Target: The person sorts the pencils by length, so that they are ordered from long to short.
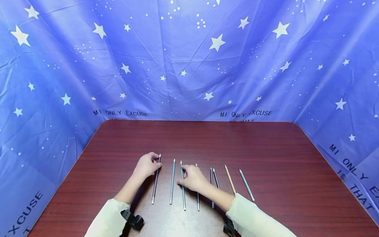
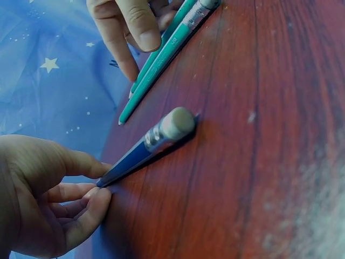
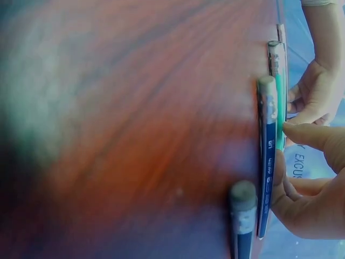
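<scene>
My left hand (image 1: 145, 168) pinches a dark blue pencil (image 1: 156, 184) near its sharpened far end, thumb on one side and fingers on the other. The pencil's eraser end points toward me, large in the left wrist view. Further right, my right hand (image 1: 194, 178) holds a green pencil (image 1: 184, 199) by its upper part between thumb and fingers. A second green pencil (image 1: 172, 184) lies between the two hands. Just right of the held green one is a dark pencil (image 1: 198, 201), its middle hidden under my right hand.
Past my right wrist lie two dark pencils (image 1: 212, 201), partly covered by the forearm, then a tan pencil (image 1: 230, 179) and a grey-green pencil (image 1: 247, 185). All rest on a reddish-brown wooden table (image 1: 207, 141). A blue star-print curtain (image 1: 177, 49) surrounds its far sides.
</scene>
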The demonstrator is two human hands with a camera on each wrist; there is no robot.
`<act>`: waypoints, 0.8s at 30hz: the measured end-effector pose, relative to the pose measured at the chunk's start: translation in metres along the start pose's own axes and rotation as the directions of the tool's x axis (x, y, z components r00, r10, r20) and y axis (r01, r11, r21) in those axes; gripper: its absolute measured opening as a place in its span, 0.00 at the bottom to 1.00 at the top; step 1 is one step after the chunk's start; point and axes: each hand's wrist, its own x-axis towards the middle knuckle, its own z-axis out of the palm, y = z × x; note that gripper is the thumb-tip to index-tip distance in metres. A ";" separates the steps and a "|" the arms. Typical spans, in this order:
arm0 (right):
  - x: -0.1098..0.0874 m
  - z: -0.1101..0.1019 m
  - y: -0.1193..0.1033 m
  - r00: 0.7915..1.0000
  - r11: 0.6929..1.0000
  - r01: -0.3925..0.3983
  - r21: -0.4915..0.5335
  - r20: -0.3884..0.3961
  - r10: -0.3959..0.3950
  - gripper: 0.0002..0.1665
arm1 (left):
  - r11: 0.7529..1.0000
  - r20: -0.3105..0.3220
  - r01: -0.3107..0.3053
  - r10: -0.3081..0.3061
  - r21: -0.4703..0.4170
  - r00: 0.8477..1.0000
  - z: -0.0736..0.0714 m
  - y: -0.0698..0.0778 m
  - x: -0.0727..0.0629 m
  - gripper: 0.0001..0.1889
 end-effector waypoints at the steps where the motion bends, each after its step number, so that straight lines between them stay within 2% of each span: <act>1: 0.000 0.000 0.000 1.000 1.000 -0.001 -0.004 -0.005 0.001 0.35 | 1.000 0.001 -0.001 0.001 0.002 1.000 0.000 0.000 0.000 0.16; 15: -0.003 0.003 -0.002 1.000 0.999 -0.027 0.043 0.011 0.027 0.39 | 1.000 0.014 0.007 -0.007 -0.006 1.000 0.000 0.003 -0.001 0.15; 24: -0.004 0.001 -0.003 0.999 0.997 -0.052 0.065 -0.004 0.052 0.34 | 1.000 0.010 0.002 -0.002 -0.004 1.000 0.001 0.002 -0.002 0.15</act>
